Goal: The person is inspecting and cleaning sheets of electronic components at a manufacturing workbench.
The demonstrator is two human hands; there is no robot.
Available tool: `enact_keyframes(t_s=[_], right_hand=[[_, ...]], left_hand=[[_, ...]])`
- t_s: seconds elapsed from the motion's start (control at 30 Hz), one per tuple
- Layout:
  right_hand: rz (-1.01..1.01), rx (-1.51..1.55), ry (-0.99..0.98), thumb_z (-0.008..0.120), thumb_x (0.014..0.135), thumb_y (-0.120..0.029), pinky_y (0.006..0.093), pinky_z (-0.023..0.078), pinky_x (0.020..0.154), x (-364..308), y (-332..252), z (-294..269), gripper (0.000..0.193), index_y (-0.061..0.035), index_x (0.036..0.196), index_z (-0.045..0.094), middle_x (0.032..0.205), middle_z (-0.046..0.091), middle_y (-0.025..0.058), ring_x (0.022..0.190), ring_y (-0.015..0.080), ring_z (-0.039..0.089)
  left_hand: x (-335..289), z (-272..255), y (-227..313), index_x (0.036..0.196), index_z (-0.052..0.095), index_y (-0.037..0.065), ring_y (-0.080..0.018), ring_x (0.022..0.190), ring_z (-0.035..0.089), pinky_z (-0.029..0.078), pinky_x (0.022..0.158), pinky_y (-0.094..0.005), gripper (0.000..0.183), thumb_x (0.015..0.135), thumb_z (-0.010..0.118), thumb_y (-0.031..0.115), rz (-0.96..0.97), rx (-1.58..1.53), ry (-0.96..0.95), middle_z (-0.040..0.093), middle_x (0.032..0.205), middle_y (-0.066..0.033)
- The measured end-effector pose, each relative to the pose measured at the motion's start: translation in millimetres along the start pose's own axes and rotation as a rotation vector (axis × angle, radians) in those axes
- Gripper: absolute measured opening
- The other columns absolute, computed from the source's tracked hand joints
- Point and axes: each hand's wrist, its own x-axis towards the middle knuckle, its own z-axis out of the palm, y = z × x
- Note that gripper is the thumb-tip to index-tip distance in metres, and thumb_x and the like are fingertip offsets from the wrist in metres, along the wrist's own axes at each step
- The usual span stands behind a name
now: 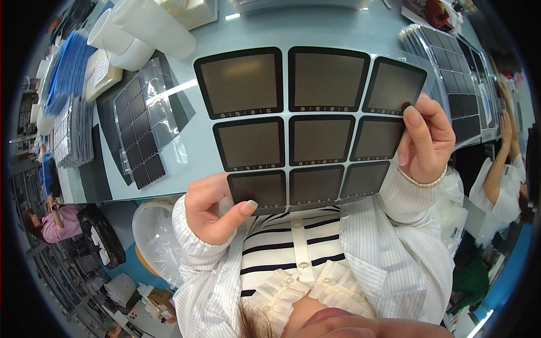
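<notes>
Between my two hands is a sheet of dark display panels (322,139), tilted up in front of my chest. Its grey-brown rectangles have black borders and a row of small marks along each lower edge, with light strips between them. My left hand (213,207) grips the near left corner, thumb on top and fingers mostly hidden beneath. At the right edge, my right hand (426,141) pinches the sheet, its thumb on the face beside a small dark spot. Left of it on the table lies a clear plastic sleeve with smaller dark panels (138,132).
White cylindrical containers (152,31) stand at the far left, near a blue stack (69,73) and stacked clear trays (73,132). More panel sheets (451,65) are piled at the right. A plastic-lined white bin (155,239) is below the table edge. Other people (62,224) work on both sides.
</notes>
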Motion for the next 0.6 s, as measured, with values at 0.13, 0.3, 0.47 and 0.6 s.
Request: enact_keyframes(t_s=[0.13, 0.3, 0.47, 0.6], right_hand=[[-0.078, -0.020, -0.100, 0.052, 0.086, 0.000, 0.0135, 0.028, 0.033, -0.7, 7.3, -10.9, 0.021, 0.0081, 0.105, 0.055, 0.096, 0.063, 0.0143, 0.036, 0.0040, 0.044], [-0.077, -0.011, -0.089, 0.053, 0.086, 0.001, 0.0134, 0.027, 0.033, 0.6, 12.1, -11.1, 0.023, 0.0076, 0.107, 0.055, 0.095, 0.063, 0.0141, 0.035, 0.0043, 0.044], [-0.105, -0.010, -0.089, 0.053, 0.086, 0.001, 0.0135, 0.026, 0.033, 3.1, 15.3, -13.4, 0.024, 0.0065, 0.109, 0.055, 0.092, 0.064, 0.0137, 0.035, 0.0044, 0.042], [-0.072, -0.015, -0.088, 0.054, 0.086, 0.000, 0.0138, 0.025, 0.033, 4.2, 15.3, -12.2, 0.024, 0.0057, 0.109, 0.056, 0.089, 0.065, 0.0131, 0.035, 0.0038, 0.041]], left_hand=[[-0.3, 2.4, 0.6, 0.081, 0.062, -0.005, -0.0182, 0.059, 0.056, 0.043, 0.057, -0.0254, 0.015, 0.072, 0.066, 0.006, -0.003, -0.008, 0.005, 0.063, 0.071, -0.0121], [2.4, 1.2, 1.0, 0.078, 0.062, -0.005, -0.0171, 0.058, 0.055, 0.043, 0.056, -0.0251, 0.012, 0.072, 0.067, 0.005, 0.004, 0.003, 0.001, 0.062, 0.070, -0.0109], [4.0, 1.8, 1.2, 0.076, 0.062, -0.004, -0.0146, 0.053, 0.052, 0.041, 0.053, -0.0243, 0.011, 0.072, 0.067, 0.005, 0.006, 0.006, -0.004, 0.062, 0.068, -0.0094], [4.2, 2.5, -2.2, 0.077, 0.062, -0.002, -0.0137, 0.051, 0.050, 0.039, 0.050, -0.0235, 0.012, 0.071, 0.069, 0.006, 0.049, 0.003, -0.022, 0.061, 0.067, -0.0084]])
